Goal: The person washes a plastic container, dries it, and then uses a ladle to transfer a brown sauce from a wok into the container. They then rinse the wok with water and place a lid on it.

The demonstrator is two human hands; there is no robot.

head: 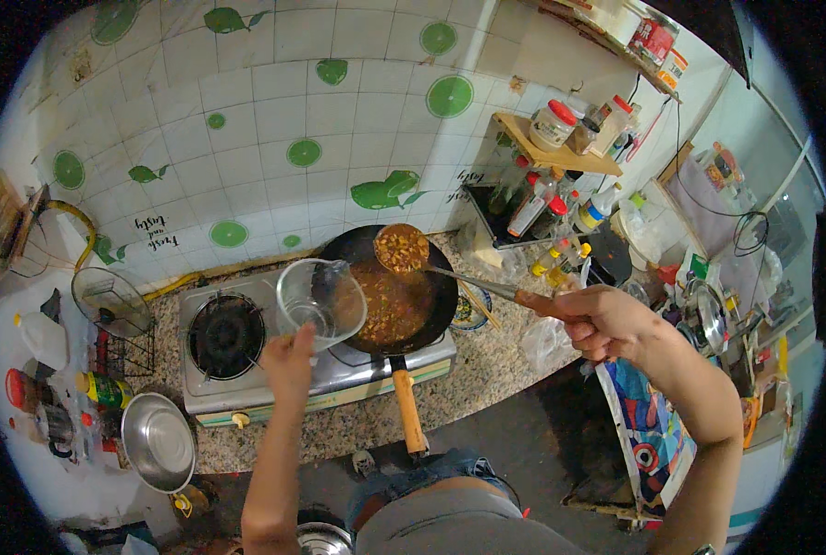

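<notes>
My left hand (289, 361) grips the near edge of a clear container (321, 304), which is tilted by the left rim of a dark wok (443, 298). In my right hand (593, 322) is the wooden handle of a metal ladle (402, 248). The ladle's bowl is full of chunky brown food and hangs over the wok's far side. More of this food in reddish-brown sauce (392, 309) lies in the wok. The wok stands on the right burner of a gas stove (291, 395), its wooden handle (408, 409) pointing towards me.
The left burner (226, 336) holds no pan. A metal basin (158, 442) lies at the counter's left, near a glass lid (110, 302). Right of the wok are a patterned bowl (470, 309) with chopsticks (481, 304), a plastic bag (548, 343), and several sauce bottles (532, 205).
</notes>
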